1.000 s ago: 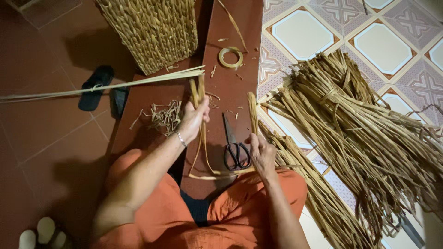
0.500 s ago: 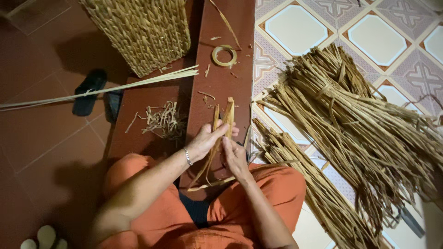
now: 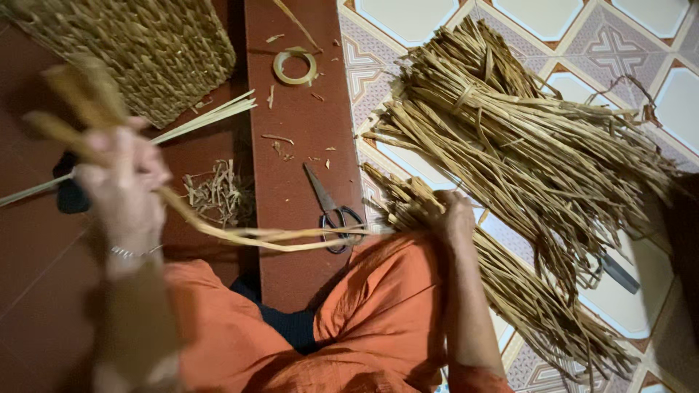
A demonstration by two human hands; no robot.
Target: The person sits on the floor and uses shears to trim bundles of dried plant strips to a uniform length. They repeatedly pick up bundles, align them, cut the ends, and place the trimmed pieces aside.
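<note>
Left hand [image 3: 120, 182] raised at the left of the scene, blurred, wrist with a thin bracelet, forearm running down toward the near edge; grip closed around a few long pale straw strands [image 3: 240, 236] that rise past the knuckles and trail rightward in a low curve across the lap. Right hand [image 3: 453, 217] lowered at the right, arm nearly straight from the near edge up, grip pressed down onto the near end of a long straw bundle [image 3: 524, 291]; whether the fingers close around stalks there, cannot tell. Strands stretched between the two hands, passing just over the handles of black-handled scissors [image 3: 331, 211]. Scissors lying on a dark red-brown wooden plank [image 3: 291, 145] running from near to far, with a ring of tape [image 3: 295, 65] at its far end and small straw scraps scattered about. Left of the plank, a little heap of trimmings [image 3: 215, 193] on the reddish floor [image 3: 29, 291], a woven basket [image 3: 138, 51] at far left, thin pale reeds [image 3: 204, 116] pointing out from beside it. Right of the plank, patterned floor tiles [image 3: 408, 18] under a big tied sheaf of straw [image 3: 524, 138]. Orange clothing [image 3: 349, 327] across the near middle.
</note>
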